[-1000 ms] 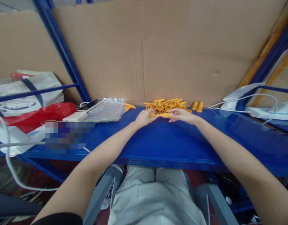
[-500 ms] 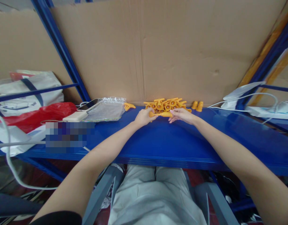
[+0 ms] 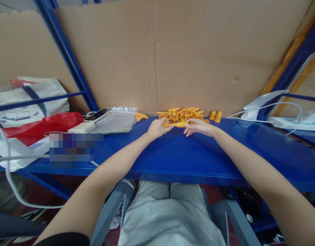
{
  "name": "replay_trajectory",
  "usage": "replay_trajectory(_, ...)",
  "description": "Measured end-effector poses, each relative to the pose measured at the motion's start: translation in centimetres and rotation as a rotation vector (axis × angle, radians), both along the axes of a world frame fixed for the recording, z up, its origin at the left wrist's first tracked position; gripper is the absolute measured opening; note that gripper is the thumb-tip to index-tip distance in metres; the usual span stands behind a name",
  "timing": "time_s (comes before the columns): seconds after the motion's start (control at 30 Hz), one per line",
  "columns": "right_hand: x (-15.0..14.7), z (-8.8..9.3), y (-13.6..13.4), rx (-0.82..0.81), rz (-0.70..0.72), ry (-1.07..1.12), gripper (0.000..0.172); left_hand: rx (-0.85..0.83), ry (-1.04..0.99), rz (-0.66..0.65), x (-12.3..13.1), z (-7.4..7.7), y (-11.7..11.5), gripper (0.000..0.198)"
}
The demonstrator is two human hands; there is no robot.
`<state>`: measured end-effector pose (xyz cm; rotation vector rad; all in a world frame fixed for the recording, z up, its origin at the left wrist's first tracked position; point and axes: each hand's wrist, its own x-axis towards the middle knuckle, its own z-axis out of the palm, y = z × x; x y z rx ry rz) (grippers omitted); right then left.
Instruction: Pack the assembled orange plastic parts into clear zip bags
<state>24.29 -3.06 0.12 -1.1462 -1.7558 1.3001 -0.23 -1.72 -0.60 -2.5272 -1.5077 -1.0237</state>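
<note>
Far out to the left of my left grip lie a white bag (image 3: 31, 99) and a red plastic bag (image 3: 41, 124), and nearer in a white power bank (image 3: 82, 127), a phone (image 3: 97, 115) and a clear plastic pouch (image 3: 116, 120), all on the blue worktop (image 3: 172, 153). Just left of that grip and a little beyond it, one loose orange piece (image 3: 141, 116) rests by the cardboard backing (image 3: 172, 51). My left hand (image 3: 157, 128) is curled, its grip closed round the left end of a long orange plastic part (image 3: 175, 124), which lies level just above the worktop between my two hands. My right hand (image 3: 198, 126) meets the same part at its right end, fingers pinched shut on it. Straight beyond both grips, touching the cardboard, sits the heap of orange parts (image 3: 181, 114). Beyond my right grip and to its right stand two small orange caps (image 3: 215, 116), side by side. Well off to the right run white cables (image 3: 275, 107) and a white power strip (image 3: 293, 123)
</note>
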Motion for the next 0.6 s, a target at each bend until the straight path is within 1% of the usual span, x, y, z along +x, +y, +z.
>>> replay_trajectory(0.1, -0.06, 0.01, 0.04, 0.007, 0.005, -0.012, 0.026, 0.031, 0.006, -0.009, -0.07, -0.05, 0.01, 0.028)
replay_trajectory(0.23, -0.22, 0.28, -0.13, 0.01, -0.004, -0.006, 0.03, 0.017, -0.002, -0.005, 0.0, 0.0, -0.21, 0.027)
replay_trajectory(0.33, -0.23, 0.43, -0.25, 0.016, -0.014, -0.013, 0.035, 0.016, 0.005, 0.008, 0.02, 0.0, -0.3, 0.027)
replay_trajectory(0.47, -0.18, 0.35, -0.15, 0.025, -0.018, -0.018, 0.041, 0.045, 0.004, -0.006, -0.11, -0.22, -0.06, 0.029)
replay_trajectory(0.6, -0.35, 0.23, 0.0, 0.016, -0.063, 0.012, 0.039, 0.038, -0.001, -0.025, -0.2, -0.34, 0.1, 0.03)
